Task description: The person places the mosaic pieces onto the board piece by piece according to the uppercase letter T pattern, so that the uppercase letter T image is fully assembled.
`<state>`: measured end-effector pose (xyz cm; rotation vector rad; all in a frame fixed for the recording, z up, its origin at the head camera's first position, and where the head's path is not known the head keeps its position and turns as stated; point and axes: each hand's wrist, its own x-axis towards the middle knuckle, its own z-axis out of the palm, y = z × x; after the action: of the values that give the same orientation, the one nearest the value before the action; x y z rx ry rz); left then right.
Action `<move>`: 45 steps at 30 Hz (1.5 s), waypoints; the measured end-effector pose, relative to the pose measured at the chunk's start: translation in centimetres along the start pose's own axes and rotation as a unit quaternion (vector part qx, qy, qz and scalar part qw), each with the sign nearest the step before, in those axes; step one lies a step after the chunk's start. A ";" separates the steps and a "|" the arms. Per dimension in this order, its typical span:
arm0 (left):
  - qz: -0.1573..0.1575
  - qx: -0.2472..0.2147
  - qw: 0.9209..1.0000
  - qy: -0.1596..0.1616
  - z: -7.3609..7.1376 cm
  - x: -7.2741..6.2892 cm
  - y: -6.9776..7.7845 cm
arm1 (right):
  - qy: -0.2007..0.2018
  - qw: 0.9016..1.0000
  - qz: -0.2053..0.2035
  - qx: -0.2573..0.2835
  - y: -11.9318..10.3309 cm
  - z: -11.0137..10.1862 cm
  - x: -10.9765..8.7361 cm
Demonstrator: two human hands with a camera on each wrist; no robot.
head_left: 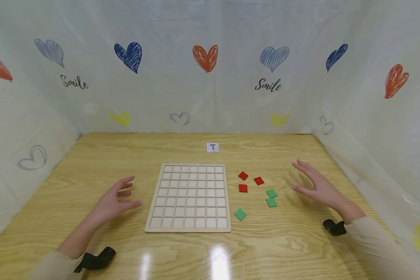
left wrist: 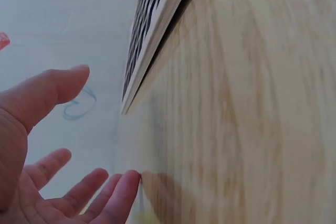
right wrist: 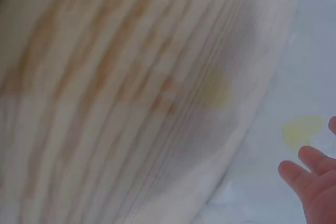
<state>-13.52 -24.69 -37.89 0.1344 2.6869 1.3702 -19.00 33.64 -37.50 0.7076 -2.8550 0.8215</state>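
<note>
A pale wooden grid board (head_left: 188,230) with rows of square recesses lies in the middle of the table. To its left my left hand (head_left: 113,200) hovers with fingers spread and nothing held; the left wrist view shows its thumb (left wrist: 50,90) apart from the fingers, near the board's edge (left wrist: 152,51). Right of the board lie three red square tiles (head_left: 243,188) and three green square tiles (head_left: 240,214), loose on the wood. My right hand (head_left: 320,188) is held to the right of the tiles, fingers extended, touching none of them.
A small printed card (head_left: 212,147) with a red and green T pattern lies behind the board. White sheeting (head_left: 161,89) with hearts and "Smile" lettering encloses the wooden table (head_left: 126,149) at the back and both sides. A black strap device sits on each wrist.
</note>
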 end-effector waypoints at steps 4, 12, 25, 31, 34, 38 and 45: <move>-0.009 0.008 1.000 0.001 0.6 0.1 0.0 | 0.007 1.000 -0.015 0.000 0.1 0.4 0.2; -0.026 0.001 0.999 -0.026 1.3 0.0 0.4 | 0.018 0.999 -0.046 0.007 -0.2 1.1 0.9; -0.055 -0.051 0.996 -0.049 3.0 0.2 0.9 | 0.017 0.996 -0.086 0.004 -0.7 2.1 2.0; -0.043 -0.031 0.997 -0.050 3.6 0.3 1.1 | 0.019 0.994 -0.111 0.000 -0.7 2.3 2.7; -0.045 -0.032 0.997 -0.051 3.8 0.3 1.3 | 0.016 0.993 -0.114 -0.003 -0.7 2.4 3.0; -0.040 -0.038 0.997 -0.059 3.9 0.3 1.5 | 0.005 0.993 -0.114 -0.008 -0.8 2.5 3.6; -0.042 -0.054 0.995 -0.070 4.0 0.4 1.6 | -0.025 0.992 -0.127 0.009 -1.4 2.6 4.9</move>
<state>-13.30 -20.52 -38.95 0.1019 2.4703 1.4221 -22.58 29.22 -38.01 1.0812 -2.7232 0.8009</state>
